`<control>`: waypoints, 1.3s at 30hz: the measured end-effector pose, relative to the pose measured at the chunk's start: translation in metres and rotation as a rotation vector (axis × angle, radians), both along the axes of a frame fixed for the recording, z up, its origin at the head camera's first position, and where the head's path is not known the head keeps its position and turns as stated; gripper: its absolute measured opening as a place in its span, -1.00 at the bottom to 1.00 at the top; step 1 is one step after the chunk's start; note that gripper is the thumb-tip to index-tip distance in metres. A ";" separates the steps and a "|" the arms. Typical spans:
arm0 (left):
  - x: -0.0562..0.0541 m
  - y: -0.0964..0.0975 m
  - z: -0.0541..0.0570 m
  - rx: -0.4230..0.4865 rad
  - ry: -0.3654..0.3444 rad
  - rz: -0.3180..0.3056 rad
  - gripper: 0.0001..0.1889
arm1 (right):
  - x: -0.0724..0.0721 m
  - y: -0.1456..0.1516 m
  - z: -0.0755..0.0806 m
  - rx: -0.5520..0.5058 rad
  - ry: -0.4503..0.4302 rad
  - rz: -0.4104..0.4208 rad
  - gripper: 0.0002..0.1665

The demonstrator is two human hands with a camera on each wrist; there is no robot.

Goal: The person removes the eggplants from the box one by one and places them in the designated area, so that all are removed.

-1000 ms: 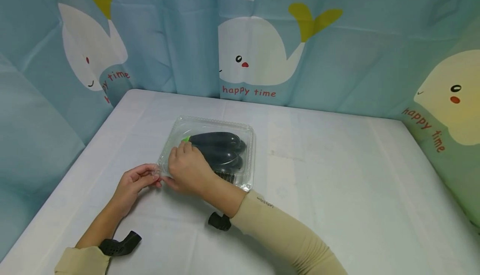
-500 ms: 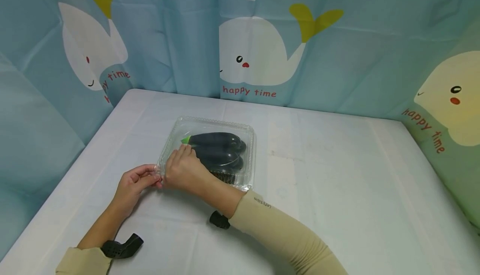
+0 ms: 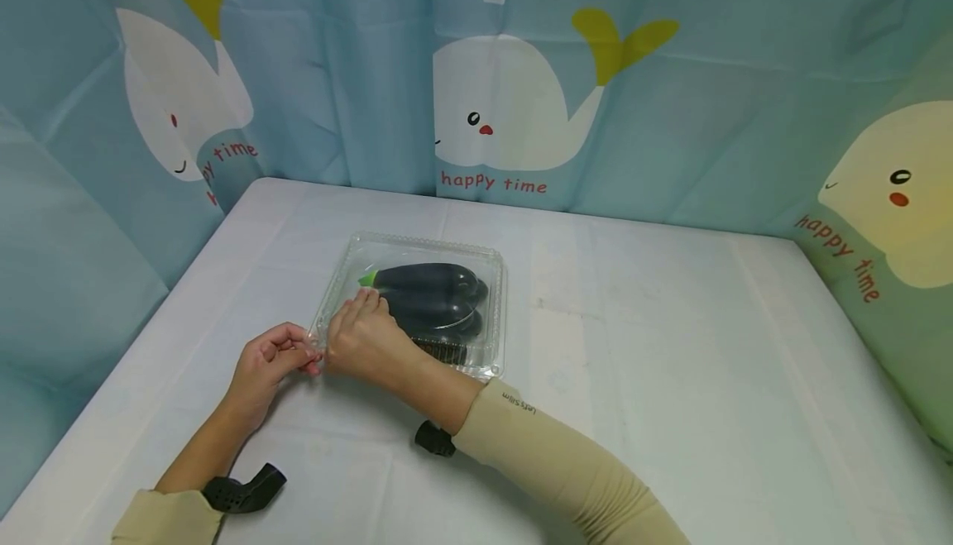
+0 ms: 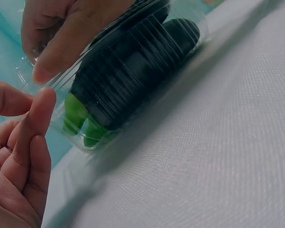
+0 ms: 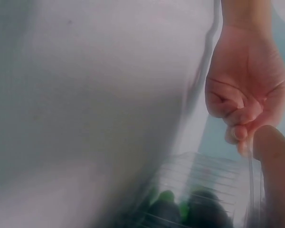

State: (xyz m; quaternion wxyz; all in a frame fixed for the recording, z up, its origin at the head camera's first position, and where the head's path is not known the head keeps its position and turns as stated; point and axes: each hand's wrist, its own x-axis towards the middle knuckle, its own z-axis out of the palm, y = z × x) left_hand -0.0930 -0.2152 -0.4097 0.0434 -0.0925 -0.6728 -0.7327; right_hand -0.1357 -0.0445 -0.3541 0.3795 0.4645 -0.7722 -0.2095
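Note:
A clear plastic clamshell container [image 3: 487,355] with a ribbed side lies on the white table. Inside are dark purple eggplants [image 3: 428,280], their green stem ends [image 4: 76,111] toward the left side. At the near-left corner, my left hand [image 3: 264,363] pinches the container's rim between thumb and forefinger; its other fingers are curled in the left wrist view. Right beside it, my right hand [image 3: 368,338] reaches across the lid with fingers bent over the top and thumb [image 5: 278,161] at the rim. That hand hides the lid's left part in the head view.
A white cloth covers the table [image 3: 670,346]. Blue curtains [image 3: 372,74] with whale prints stand along its back and left. A black wrist mount [image 3: 246,489] sits on the left forearm, another [image 3: 434,439] under the right wrist.
My right hand has shifted slightly left and toward the near corner, with its fingers drawn closer to the left hand. The left hand and the container have barely moved.

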 end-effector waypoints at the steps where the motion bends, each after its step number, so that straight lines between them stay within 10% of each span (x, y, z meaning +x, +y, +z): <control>1: 0.000 0.000 0.000 -0.006 -0.002 0.003 -0.85 | 0.000 0.000 0.000 0.000 -0.002 -0.003 -0.58; 19: 0.001 0.005 0.001 0.056 0.024 0.022 -0.82 | 0.000 -0.001 -0.001 -0.005 -0.004 -0.008 -0.58; 26: 0.001 0.005 -0.002 0.029 0.026 0.043 -0.88 | 0.001 0.001 0.000 -0.050 -0.050 0.004 -0.18; 32: 0.002 0.004 -0.004 0.040 0.002 0.024 -0.87 | 0.001 0.001 -0.002 -0.091 -0.054 0.007 -0.21; 39: 0.000 0.005 -0.003 0.057 -0.022 0.012 -0.87 | 0.006 0.013 0.004 -0.123 -0.209 -0.037 -0.32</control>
